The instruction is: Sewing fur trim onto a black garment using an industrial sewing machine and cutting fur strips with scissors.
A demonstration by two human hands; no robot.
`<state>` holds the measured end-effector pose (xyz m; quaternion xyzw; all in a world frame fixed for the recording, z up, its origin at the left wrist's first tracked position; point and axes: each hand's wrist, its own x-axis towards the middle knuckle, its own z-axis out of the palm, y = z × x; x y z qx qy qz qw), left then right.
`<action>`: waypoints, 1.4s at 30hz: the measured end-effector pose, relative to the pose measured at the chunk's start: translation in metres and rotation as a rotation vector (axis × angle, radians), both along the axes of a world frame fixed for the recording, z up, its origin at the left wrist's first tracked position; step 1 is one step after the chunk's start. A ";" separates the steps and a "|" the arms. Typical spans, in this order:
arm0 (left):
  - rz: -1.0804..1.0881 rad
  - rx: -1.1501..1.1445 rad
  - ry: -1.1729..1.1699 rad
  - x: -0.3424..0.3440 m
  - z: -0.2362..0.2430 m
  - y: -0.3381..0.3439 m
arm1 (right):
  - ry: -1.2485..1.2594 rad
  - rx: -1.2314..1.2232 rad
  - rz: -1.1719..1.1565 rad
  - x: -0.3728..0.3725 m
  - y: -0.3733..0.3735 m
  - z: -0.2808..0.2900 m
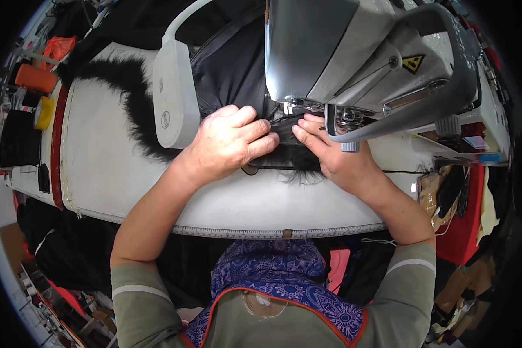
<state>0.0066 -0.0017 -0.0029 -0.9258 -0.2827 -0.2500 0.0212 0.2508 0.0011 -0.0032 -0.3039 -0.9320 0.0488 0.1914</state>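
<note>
A grey and white sewing machine (313, 49) stands over the white table, its needle area just beyond my fingers. Black fabric (232, 66) with a smooth sheen runs under the machine head and away toward the back. Black fur trim (136, 110) curves along the left and reaches in front of the needle. My left hand (232, 139) has its fingers curled and pinched on the fabric's edge, left of the needle. Close by on the right, my right hand (333, 148) rests with fingers extended on the black fabric, partly behind the machine's grey guard.
A white lamp-like device (174, 95) on a curved arm stands beside my left hand. A measuring tape (243, 233) lines the table's front edge. At the far left are an orange object (35, 78) and a yellow tape roll (43, 113). A red box (467, 223) stands at right.
</note>
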 end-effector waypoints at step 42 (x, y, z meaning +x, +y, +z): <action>-0.008 -0.188 0.039 -0.004 -0.004 0.013 | -0.074 -0.221 -0.232 0.017 0.014 -0.006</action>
